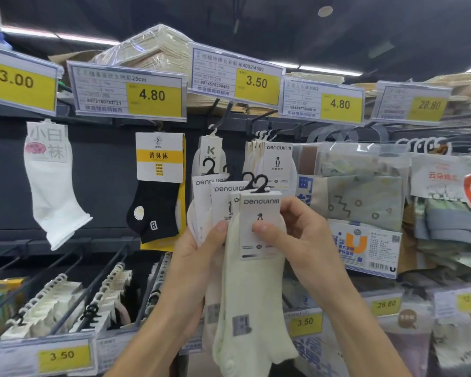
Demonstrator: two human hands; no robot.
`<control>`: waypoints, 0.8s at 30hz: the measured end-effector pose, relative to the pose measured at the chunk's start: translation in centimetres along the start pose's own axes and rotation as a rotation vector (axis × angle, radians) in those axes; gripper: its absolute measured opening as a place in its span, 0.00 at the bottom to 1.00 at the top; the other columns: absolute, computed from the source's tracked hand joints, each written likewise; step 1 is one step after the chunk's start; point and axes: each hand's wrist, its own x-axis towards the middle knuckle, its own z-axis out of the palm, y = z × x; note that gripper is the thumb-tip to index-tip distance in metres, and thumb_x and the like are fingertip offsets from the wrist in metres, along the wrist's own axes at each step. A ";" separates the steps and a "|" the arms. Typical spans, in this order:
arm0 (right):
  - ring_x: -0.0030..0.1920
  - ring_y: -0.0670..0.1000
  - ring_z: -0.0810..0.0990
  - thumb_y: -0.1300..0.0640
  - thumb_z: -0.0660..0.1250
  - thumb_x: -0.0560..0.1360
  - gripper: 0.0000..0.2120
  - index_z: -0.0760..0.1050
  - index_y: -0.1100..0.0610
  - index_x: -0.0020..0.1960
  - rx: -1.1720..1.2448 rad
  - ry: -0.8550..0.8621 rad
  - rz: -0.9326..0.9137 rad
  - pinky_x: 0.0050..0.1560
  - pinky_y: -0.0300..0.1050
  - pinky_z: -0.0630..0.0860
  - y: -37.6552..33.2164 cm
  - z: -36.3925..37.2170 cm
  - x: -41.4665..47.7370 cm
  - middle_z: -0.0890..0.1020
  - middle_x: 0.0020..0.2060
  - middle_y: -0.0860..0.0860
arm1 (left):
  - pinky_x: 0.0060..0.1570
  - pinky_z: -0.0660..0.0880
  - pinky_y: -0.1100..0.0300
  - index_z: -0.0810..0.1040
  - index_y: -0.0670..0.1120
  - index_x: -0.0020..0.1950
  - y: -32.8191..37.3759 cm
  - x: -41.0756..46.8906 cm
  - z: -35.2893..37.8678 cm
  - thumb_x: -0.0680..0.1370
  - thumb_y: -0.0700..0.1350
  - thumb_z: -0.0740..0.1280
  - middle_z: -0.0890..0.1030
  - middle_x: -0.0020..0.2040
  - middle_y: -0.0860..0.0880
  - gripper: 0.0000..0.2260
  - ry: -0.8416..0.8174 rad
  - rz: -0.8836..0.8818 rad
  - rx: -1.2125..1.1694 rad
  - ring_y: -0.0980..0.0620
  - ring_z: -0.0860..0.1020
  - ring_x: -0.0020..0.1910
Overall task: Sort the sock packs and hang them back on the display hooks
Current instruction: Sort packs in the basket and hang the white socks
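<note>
Our left hand point(199, 251) grips fanned white-carded sock packs point(223, 198); our right hand point(299, 232) pinches the front cream knit pack point(256, 292).

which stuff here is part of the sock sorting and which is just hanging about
In the job: penguin sock packs, gripped by left hand and right hand; matching packs on the hook behind.
Just there: white sock, black sock pack, price tags, bagged socks at right.
</note>
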 end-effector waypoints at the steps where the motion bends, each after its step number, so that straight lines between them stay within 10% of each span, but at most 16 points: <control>1: 0.46 0.49 0.85 0.56 0.74 0.71 0.08 0.80 0.53 0.50 0.006 0.000 0.002 0.46 0.39 0.81 0.1 0.0 0.1 0.86 0.47 0.50 | 0.54 0.81 0.50 0.81 0.54 0.63 0.0 0.0 0.0 0.78 0.49 0.65 0.84 0.61 0.46 0.14 0.004 0.002 -0.002 0.44 0.83 0.59; 13: 0.47 0.47 0.85 0.62 0.70 0.77 0.11 0.74 0.50 0.56 0.027 0.350 0.018 0.47 0.41 0.81 1.1 -3.7 5.2 0.86 0.46 0.46 | 0.43 0.82 0.60 0.85 0.55 0.54 0.3 -0.3 -0.5 0.71 0.51 0.69 0.86 0.55 0.47 0.13 0.108 -0.046 -0.113 0.48 0.85 0.53; 24: 0.56 0.44 0.81 0.57 0.63 0.82 0.24 0.63 0.49 0.76 -0.284 0.226 -0.087 0.55 0.41 0.79 1.8 -3.7 9.3 0.80 0.61 0.49 | 0.39 0.81 0.60 0.85 0.55 0.53 0.5 -0.4 -0.4 0.72 0.53 0.68 0.87 0.53 0.46 0.12 0.085 -0.081 -0.033 0.48 0.86 0.49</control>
